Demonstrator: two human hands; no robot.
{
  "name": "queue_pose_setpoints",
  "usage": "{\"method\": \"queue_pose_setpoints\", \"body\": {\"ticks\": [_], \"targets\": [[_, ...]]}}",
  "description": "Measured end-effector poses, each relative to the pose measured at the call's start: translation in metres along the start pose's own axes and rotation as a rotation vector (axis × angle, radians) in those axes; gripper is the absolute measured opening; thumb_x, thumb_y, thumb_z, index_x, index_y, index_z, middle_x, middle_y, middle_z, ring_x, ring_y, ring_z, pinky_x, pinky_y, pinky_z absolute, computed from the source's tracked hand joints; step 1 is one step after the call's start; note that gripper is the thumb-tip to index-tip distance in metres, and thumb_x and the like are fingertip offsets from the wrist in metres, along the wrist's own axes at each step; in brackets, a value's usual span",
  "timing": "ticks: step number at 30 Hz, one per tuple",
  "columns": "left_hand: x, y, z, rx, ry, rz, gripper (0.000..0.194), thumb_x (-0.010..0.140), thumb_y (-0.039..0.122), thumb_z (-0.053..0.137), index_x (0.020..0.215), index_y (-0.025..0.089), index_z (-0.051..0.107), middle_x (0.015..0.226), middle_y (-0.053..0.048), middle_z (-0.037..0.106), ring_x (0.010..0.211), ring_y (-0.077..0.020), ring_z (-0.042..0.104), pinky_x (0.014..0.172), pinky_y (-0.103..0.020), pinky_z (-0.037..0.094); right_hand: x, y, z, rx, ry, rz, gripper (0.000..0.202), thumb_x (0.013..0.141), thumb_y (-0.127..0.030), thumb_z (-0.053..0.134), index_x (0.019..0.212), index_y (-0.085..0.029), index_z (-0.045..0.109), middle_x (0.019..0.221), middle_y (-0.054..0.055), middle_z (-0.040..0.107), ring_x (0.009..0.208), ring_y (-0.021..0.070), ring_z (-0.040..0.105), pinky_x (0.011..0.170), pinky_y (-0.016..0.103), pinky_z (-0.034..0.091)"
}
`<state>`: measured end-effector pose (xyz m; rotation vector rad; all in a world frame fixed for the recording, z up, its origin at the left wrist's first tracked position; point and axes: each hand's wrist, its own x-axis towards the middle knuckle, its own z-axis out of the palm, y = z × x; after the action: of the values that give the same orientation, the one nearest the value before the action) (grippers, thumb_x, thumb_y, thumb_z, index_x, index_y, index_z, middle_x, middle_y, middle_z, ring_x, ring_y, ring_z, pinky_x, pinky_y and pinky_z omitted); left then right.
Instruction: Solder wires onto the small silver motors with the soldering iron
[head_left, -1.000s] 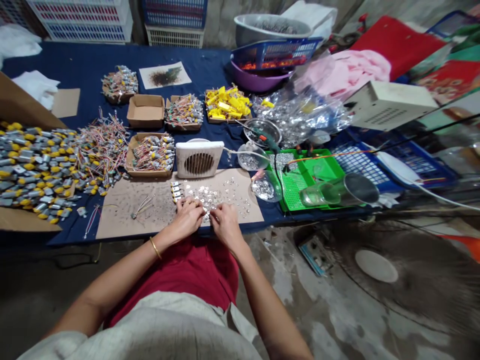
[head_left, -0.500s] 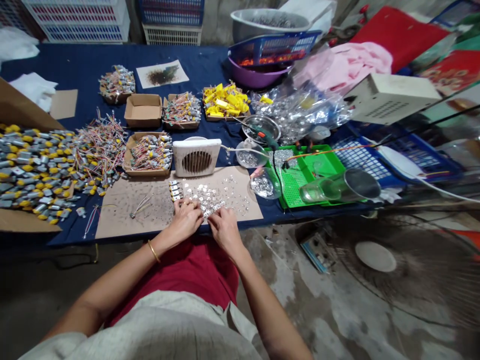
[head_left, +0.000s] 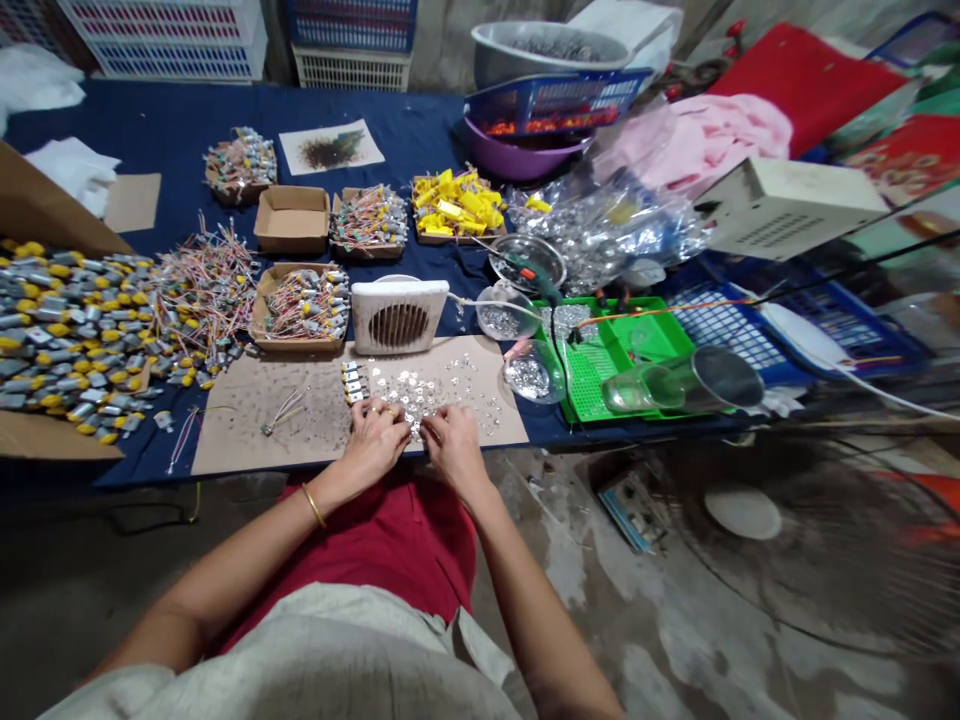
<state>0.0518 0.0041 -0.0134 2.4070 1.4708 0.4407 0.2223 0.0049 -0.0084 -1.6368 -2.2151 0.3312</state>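
Note:
Small shiny metal pieces (head_left: 414, 388) lie scattered over a cardboard sheet (head_left: 240, 430) at the table's front edge. My left hand (head_left: 376, 438) rests at the near end of a short row of small motors (head_left: 351, 380), its fingers bent and closed round something I cannot make out. Just to its right, among the metal pieces, my right hand (head_left: 453, 440) has thumb and fingertips pinched together; what they hold is too small to name. A small gap separates the hands. A few thin wires (head_left: 286, 410) lie on the left of the sheet.
Behind the sheet stands a white vented box (head_left: 399, 316). Motors with yellow ends (head_left: 75, 340) are heaped at left, beside wired parts in cardboard trays (head_left: 292, 218). A green basket (head_left: 592, 390) and clear containers are at right. A fan (head_left: 742, 512) stands lower right.
My right hand has moved slightly right, away from my left hand, widening the gap between them. The whole view has shifted a little.

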Motion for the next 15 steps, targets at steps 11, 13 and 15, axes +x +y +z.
{"method": "queue_pose_setpoints", "body": {"ticks": [11,13,15], "targets": [[-0.001,-0.002,0.002,-0.057,0.056,-0.063,0.014,0.091,0.028,0.057,0.091,0.021,0.07,0.105,-0.006,0.066,0.109,-0.0267,0.048,0.097,-0.048,0.027,0.009,-0.012,0.008,0.017,0.042,-0.016,0.02,0.088,-0.016,0.054,0.075,-0.019,0.069,0.087,0.01,0.056,0.086,0.0243,0.043,0.076,0.037,0.038],[0.002,-0.004,-0.001,-0.052,0.074,-0.102,0.015,0.091,0.027,0.057,0.09,0.021,0.07,0.104,-0.007,0.066,0.109,-0.0263,0.049,0.098,-0.048,0.026,0.007,-0.006,0.007,0.046,0.099,0.018,0.021,0.09,-0.017,0.053,0.079,-0.019,0.07,0.09,0.009,0.057,0.088,0.0237,0.045,0.08,0.037,0.039],[0.007,-0.007,-0.003,-0.041,0.078,-0.119,0.014,0.091,0.027,0.057,0.089,0.022,0.07,0.104,-0.007,0.066,0.109,-0.0266,0.049,0.098,-0.049,0.026,0.002,0.006,0.002,0.079,0.187,0.098,0.021,0.091,-0.022,0.052,0.084,-0.02,0.072,0.092,0.008,0.057,0.09,0.0234,0.047,0.084,0.039,0.04]]}}
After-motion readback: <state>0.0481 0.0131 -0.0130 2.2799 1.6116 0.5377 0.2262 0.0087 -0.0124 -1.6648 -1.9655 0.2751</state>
